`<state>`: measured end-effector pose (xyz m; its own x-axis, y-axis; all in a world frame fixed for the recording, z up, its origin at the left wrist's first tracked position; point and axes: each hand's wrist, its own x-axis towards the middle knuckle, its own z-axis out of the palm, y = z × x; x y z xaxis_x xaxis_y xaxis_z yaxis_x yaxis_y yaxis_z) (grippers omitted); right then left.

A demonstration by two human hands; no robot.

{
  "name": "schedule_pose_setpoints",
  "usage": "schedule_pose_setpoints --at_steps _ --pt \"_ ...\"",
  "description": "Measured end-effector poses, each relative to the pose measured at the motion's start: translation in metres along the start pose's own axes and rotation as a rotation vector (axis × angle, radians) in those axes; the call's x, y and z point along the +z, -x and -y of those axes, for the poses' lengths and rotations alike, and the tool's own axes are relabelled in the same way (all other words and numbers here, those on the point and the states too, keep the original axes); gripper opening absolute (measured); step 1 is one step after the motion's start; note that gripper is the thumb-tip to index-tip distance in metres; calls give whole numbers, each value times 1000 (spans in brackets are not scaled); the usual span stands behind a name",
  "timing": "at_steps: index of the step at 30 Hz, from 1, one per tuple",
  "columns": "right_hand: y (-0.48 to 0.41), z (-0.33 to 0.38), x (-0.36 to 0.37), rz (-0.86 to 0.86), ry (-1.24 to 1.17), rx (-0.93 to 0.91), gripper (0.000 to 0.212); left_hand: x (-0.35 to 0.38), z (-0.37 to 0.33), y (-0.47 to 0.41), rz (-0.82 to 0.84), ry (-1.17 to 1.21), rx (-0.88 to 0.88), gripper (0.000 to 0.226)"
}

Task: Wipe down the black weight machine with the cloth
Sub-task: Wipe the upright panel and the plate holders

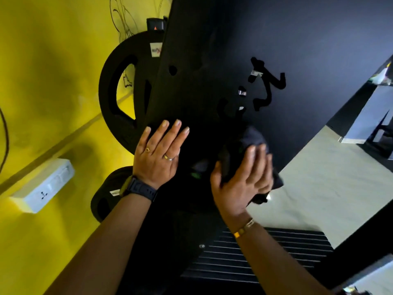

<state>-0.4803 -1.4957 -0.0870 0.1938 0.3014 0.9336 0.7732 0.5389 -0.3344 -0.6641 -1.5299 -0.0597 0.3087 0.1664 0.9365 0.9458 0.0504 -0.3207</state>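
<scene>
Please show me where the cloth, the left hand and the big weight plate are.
cloth (254, 136): head view, on the bunched top part.
left hand (158, 155): head view, on the back of the hand.
weight plate (108, 92): head view, on the left rim.

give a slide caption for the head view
The right hand grips a dark cloth against the black weight machine while the left hand rests flat on it.
</scene>
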Motion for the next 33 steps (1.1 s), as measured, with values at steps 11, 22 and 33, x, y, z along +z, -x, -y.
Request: schedule_pose_setpoints --at_steps 11,22,33 --pt "74 -33 -12 233 -61 -321 87 -10 16 16 103 13 111 53" --pt "118 -9 8 329 69 -804 76 -21 44 61 237 75 161 55" --pt "99 40 5 504 -57 -855 73 -46 69 45 317 -27 307 54"
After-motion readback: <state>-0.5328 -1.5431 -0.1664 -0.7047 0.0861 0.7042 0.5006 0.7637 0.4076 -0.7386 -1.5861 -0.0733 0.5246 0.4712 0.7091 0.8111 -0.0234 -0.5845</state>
